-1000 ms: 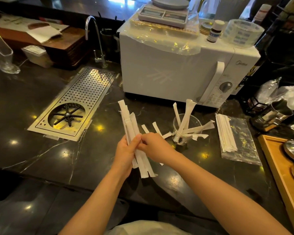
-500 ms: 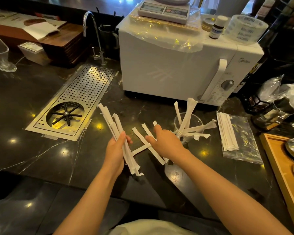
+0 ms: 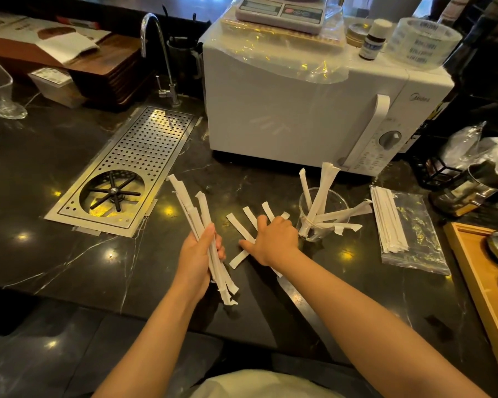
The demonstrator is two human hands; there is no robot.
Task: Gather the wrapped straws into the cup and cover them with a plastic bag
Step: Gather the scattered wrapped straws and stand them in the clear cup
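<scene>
Two hands work low over the dark table (image 3: 69,173). The left hand (image 3: 196,257) is closed around a bundle of wrapped straws (image 3: 197,216), which fans up toward eleven o'clock; bunching them this way looks meant to let them go into the cup in one move. At three o'clock of it, the right hand (image 3: 273,239) lies spread and palm down on several loose straws (image 3: 242,225) scattered flat on the table, apparently raking them together, gripping nothing that I can tell.

Just beyond, at one o'clock, the clear cup (image 3: 322,214) stands upright, already holding a few straws that lean out over its rim. At three o'clock of the cup a plastic bag (image 3: 414,239) lies flat with more straws stacked on it.

Farthest, at twelve o'clock, stands a white microwave (image 3: 285,110) marked "Midea" on its door. Other labels are too small to read.
</scene>
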